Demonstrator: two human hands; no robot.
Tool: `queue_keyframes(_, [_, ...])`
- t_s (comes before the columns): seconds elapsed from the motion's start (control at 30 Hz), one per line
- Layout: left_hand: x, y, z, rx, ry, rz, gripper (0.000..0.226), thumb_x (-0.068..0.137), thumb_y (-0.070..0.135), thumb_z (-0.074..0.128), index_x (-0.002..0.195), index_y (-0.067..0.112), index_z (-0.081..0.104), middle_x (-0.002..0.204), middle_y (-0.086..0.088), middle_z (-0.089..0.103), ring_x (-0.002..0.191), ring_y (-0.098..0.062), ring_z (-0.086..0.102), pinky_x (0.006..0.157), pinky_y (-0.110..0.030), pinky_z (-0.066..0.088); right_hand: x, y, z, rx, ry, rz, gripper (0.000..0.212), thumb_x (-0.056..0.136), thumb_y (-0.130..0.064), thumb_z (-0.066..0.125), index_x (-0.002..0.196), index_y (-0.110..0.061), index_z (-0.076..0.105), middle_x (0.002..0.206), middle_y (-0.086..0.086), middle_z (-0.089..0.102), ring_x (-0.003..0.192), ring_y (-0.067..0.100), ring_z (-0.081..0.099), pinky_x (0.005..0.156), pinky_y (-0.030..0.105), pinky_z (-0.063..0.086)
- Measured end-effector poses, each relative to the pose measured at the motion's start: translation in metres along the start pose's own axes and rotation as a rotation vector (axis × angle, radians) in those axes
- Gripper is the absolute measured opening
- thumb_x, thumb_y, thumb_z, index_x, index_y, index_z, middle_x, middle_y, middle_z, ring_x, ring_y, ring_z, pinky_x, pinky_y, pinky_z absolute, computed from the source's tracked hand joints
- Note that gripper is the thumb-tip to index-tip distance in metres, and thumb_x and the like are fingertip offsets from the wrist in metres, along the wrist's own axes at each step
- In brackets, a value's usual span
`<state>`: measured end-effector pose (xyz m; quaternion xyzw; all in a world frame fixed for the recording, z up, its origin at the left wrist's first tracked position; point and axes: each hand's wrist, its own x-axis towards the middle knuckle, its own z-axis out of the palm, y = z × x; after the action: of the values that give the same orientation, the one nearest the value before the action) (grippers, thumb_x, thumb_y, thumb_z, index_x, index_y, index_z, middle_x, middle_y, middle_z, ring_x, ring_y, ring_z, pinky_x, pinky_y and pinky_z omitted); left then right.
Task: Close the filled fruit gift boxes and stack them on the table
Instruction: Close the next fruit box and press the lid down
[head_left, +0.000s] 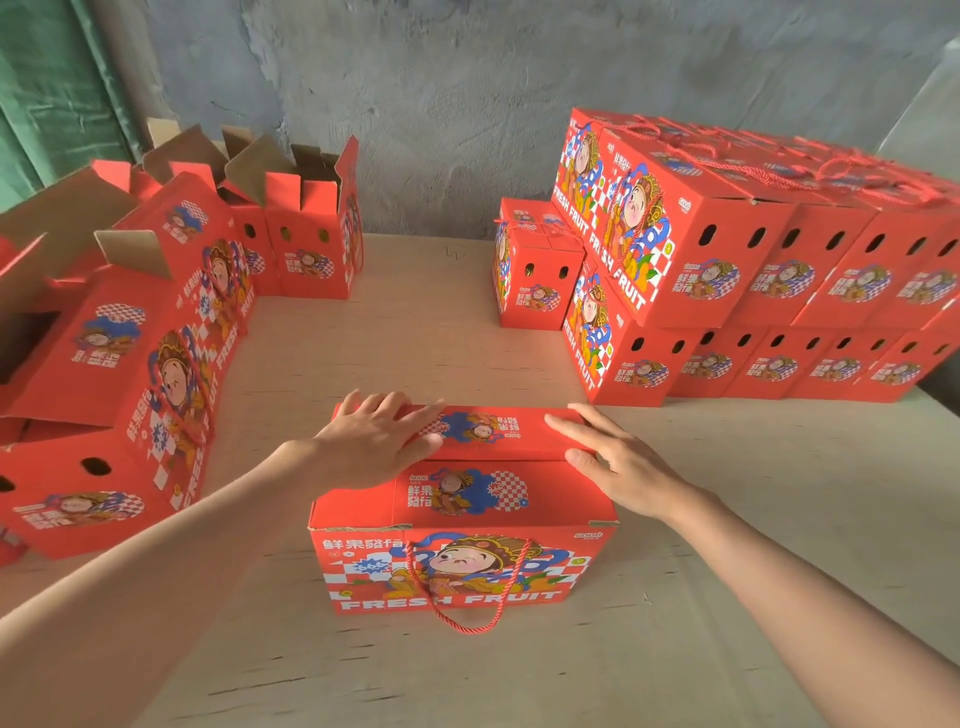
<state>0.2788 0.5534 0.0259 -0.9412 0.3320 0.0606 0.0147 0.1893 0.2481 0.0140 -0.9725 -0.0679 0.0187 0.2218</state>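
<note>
- Now the box (462, 525) sits on the table (727, 571) straight ahead of the person, close in, between both forearms. Its long axis runs left to right across the view.
- Left hand (374, 441) lies flat on the left end of the far flap (493, 431), fingers straight and a little spread, thumb at the flap's near edge.
- Right hand (618, 467) touches the right end of that flap with straight fingers. Neither hand grips anything.
- Near flap (467, 491) lies down already. The far flap is lowered beside it with a dark seam between them, so the lid looks nearly but not fully shut.
- Both hands are about equally near, one at each end, so the press can go down evenly along the long axis.
- Rope handle (467, 618) hangs loose down the front face, toward the person.
- Stack (727, 260) of closed boxes stands to the right and farther off, so the right arm likely has the shorter way when the box goes over.
- Open boxes (156, 312) stand on the left, flaps up.
</note>
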Motion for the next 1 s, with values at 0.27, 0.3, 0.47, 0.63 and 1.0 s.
queue_keyframes(0.27, [-0.021,0.003,0.020,-0.059,-0.078,-0.058,0.086,0.050,0.082,-0.033,0.124,0.039,-0.041,0.143,0.007,-0.038,0.140,-0.025,-0.029,0.112,-0.047,-0.014,-0.002,0.000,0.000,-0.005,-0.071,-0.025,0.041,0.101,-0.036,0.033,0.135,-0.055,0.021,0.155,-0.018,-0.010,0.145,0.004,-0.006,0.117,0.029,0.006])
queue_keyframes(0.3, [-0.019,0.003,0.019,-0.057,-0.087,-0.063,0.080,0.061,0.079,-0.026,0.127,0.038,-0.039,0.144,0.006,-0.038,0.139,-0.025,-0.029,0.112,-0.047,-0.015,-0.002,-0.002,-0.003,-0.047,-0.063,-0.032,0.041,0.101,-0.035,0.033,0.135,-0.054,0.021,0.155,-0.016,-0.011,0.145,0.007,-0.008,0.118,0.031,0.004])
queue_keyframes(0.47, [-0.029,0.015,0.014,-0.027,-0.057,-0.097,0.061,0.096,0.055,0.004,0.146,0.030,-0.019,0.154,0.001,-0.026,0.140,-0.021,-0.028,0.109,-0.052,-0.018,0.015,-0.034,-0.010,-0.115,-0.001,-0.178,0.042,0.098,-0.051,0.029,0.136,-0.059,0.015,0.157,-0.014,-0.011,0.144,0.007,-0.017,0.116,0.033,-0.007])
queue_keyframes(0.63, [-0.053,0.084,0.030,-0.080,0.068,-0.047,0.101,0.064,0.069,-0.034,0.148,0.019,-0.012,0.152,0.003,-0.024,0.136,-0.012,-0.029,0.104,-0.043,-0.028,0.018,-0.034,0.015,-0.207,-0.110,-0.074,0.047,0.092,-0.059,0.037,0.131,-0.067,0.011,0.158,-0.011,-0.008,0.145,0.018,-0.017,0.114,0.044,-0.012])
queue_keyframes(1.0, [-0.020,-0.015,0.014,0.130,0.150,0.152,0.088,0.073,0.070,-0.028,0.146,0.038,0.010,0.156,0.009,0.012,0.144,-0.027,-0.007,0.101,-0.056,-0.028,-0.005,-0.069,0.020,-0.346,-0.127,0.145,0.057,0.088,-0.070,0.026,0.140,-0.061,0.004,0.137,0.019,0.032,0.133,0.033,0.028,0.110,0.042,0.019])
